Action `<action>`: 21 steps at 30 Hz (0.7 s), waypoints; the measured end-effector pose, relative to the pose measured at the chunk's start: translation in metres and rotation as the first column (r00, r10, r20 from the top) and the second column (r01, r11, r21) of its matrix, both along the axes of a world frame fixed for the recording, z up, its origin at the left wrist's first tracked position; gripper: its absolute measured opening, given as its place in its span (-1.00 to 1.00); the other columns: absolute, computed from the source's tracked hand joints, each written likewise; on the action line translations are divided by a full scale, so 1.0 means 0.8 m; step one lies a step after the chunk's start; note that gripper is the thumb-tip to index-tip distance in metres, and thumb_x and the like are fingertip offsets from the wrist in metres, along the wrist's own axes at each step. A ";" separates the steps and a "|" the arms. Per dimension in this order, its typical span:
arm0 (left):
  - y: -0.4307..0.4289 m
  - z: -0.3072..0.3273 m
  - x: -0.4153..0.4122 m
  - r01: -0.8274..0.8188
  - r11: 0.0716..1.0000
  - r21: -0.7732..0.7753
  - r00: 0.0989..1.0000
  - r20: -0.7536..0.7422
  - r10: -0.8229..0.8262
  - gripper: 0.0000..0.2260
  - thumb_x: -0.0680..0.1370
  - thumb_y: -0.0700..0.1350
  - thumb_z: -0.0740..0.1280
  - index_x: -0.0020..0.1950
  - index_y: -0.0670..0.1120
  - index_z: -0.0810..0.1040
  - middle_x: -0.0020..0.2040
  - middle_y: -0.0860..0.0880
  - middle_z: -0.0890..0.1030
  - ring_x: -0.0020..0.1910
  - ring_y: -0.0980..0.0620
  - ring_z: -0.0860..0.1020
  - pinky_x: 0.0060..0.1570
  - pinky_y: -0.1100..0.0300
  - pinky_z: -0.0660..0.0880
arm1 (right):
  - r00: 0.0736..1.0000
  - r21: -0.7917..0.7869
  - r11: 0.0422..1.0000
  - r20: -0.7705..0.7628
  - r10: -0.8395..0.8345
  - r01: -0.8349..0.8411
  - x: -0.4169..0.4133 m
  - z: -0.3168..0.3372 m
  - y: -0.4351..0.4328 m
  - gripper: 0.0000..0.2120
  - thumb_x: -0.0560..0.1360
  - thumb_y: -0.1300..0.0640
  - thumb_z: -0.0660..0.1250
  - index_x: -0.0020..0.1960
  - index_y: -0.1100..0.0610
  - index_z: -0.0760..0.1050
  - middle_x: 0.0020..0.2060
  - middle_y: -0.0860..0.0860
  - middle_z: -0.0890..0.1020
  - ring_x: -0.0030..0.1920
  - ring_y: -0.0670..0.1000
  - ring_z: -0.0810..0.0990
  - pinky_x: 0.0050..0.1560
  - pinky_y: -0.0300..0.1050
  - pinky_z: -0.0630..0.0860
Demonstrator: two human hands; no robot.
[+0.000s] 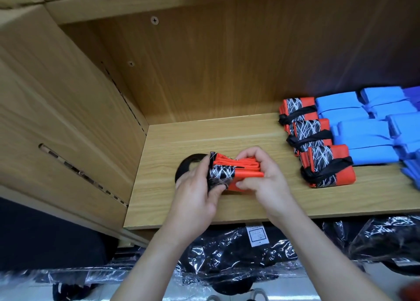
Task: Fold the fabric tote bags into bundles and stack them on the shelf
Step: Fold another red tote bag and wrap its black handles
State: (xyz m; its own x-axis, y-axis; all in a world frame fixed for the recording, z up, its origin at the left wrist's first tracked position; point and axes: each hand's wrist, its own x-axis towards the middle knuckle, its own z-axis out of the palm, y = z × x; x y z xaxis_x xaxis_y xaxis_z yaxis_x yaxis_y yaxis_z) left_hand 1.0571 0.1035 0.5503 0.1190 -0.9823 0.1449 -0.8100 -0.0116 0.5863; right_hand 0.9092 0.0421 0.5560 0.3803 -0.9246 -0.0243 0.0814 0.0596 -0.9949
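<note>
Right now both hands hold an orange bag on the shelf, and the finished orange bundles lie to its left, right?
Not quite. The left hand and right hand do hold the orange bag on the shelf, but the finished orange bundles lie to its right. The head view shows it.

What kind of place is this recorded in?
Probably a shop or stockroom: a wood-grain shelf holds rows of matching orange bundles and blue bundles, plastic-wrapped black goods lie below, and left hand and right hand grip another orange bag.
</note>
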 end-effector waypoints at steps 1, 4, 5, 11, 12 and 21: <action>-0.001 0.002 -0.004 0.009 1.000 -0.004 0.998 -0.063 -0.009 -0.45 0.58 -0.09 0.33 0.52 -0.11 0.20 0.32 -0.04 0.50 0.31 -0.04 0.44 0.36 0.05 0.32 | 0.994 0.005 0.998 0.088 -0.069 0.069 0.004 0.003 0.004 -0.61 0.21 0.43 0.31 -0.11 0.02 0.46 -0.26 -0.08 0.55 -0.26 -0.15 0.49 -0.22 -0.29 0.45; 0.000 0.003 -0.012 0.028 0.999 -0.041 0.992 -0.123 -0.033 -0.57 0.59 -0.08 0.27 0.44 -0.12 0.29 0.22 -0.03 0.56 0.19 -0.02 0.52 0.19 0.06 0.44 | 0.938 0.010 0.965 0.233 -0.258 0.263 0.018 0.003 0.018 -0.59 0.13 0.32 0.21 -0.06 0.05 0.45 -0.18 -0.01 0.48 -0.19 -0.13 0.44 -0.20 -0.31 0.41; 0.000 0.002 -0.014 0.033 0.998 -0.045 0.992 -0.123 -0.038 -0.58 0.58 -0.07 0.24 0.42 -0.12 0.29 0.21 -0.04 0.55 0.18 -0.02 0.51 0.18 0.08 0.44 | 0.922 0.015 0.954 0.254 -0.294 0.300 0.022 0.003 0.022 -0.58 0.13 0.31 0.20 -0.05 0.05 0.46 -0.16 0.01 0.46 -0.16 -0.11 0.43 -0.18 -0.31 0.40; 0.000 -0.005 -0.008 0.090 0.996 0.019 0.983 -0.165 -0.085 -0.61 0.53 0.00 0.21 0.32 -0.10 0.29 0.16 0.00 0.46 0.21 0.01 0.41 0.25 0.07 0.36 | 0.953 0.018 0.963 0.138 -0.269 0.269 0.024 0.011 0.024 -0.64 0.15 0.29 0.18 -0.10 0.09 0.53 -0.21 -0.01 0.43 -0.29 -0.23 0.41 -0.27 -0.42 0.37; -0.001 -0.003 -0.004 0.096 0.995 0.005 0.986 -0.136 -0.094 -0.59 0.52 0.03 0.20 0.32 -0.09 0.30 0.16 0.04 0.42 0.22 0.05 0.37 0.25 0.10 0.32 | 0.958 0.000 0.964 0.115 -0.263 0.264 0.022 0.011 0.023 -0.64 0.15 0.28 0.18 -0.11 0.08 0.55 -0.21 -0.03 0.46 -0.27 -0.22 0.42 -0.25 -0.42 0.38; -0.007 0.028 0.016 0.223 0.967 -0.128 0.966 -0.103 -0.236 -0.71 0.47 0.23 0.33 0.07 0.16 0.35 -0.25 0.13 0.55 -0.28 0.15 0.50 -0.25 0.15 0.47 | 0.978 -0.190 0.975 -0.154 -0.142 0.112 -0.004 0.029 0.010 -0.69 0.22 0.21 0.17 -0.20 0.00 0.63 -0.24 -0.06 0.49 -0.18 -0.21 0.48 -0.17 -0.41 0.35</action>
